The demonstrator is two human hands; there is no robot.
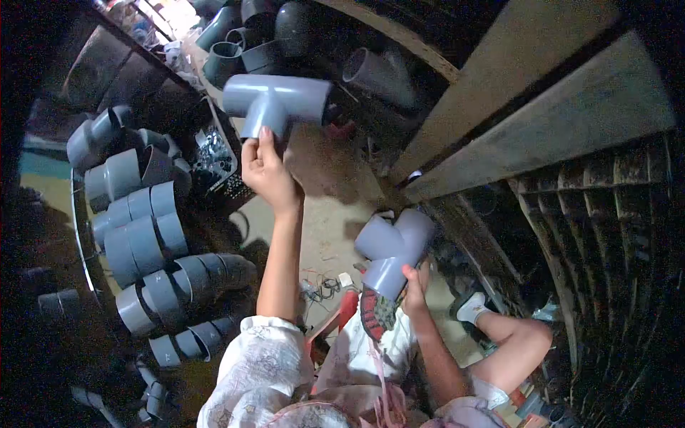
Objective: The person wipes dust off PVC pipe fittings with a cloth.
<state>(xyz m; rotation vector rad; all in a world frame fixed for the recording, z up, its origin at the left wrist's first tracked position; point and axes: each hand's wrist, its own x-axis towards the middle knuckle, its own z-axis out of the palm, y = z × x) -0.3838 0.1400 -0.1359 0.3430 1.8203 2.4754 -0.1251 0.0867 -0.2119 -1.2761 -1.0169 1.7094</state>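
Observation:
A grey T-shaped pipe fitting (pixel 278 98) is held up at the upper middle. My left hand (pixel 267 171) pinches the lower rim of its stem. Lower right of it, a grey Y-shaped pipe fitting (pixel 399 246) rests near my lap, and my right hand (pixel 415 291) is closed on its lower end, thumb on the outside. The two fittings are apart. Just below the Y fitting lies a red and dark patterned object (pixel 377 314) that I cannot identify.
Stacked grey pipe fittings (pixel 143 242) fill the left side, beside a crate of small shiny parts (pixel 214 153). More large fittings (pixel 246 53) stand at the top. Wooden boards (pixel 528 121) slant across the right. Cables (pixel 325 287) lie on the floor.

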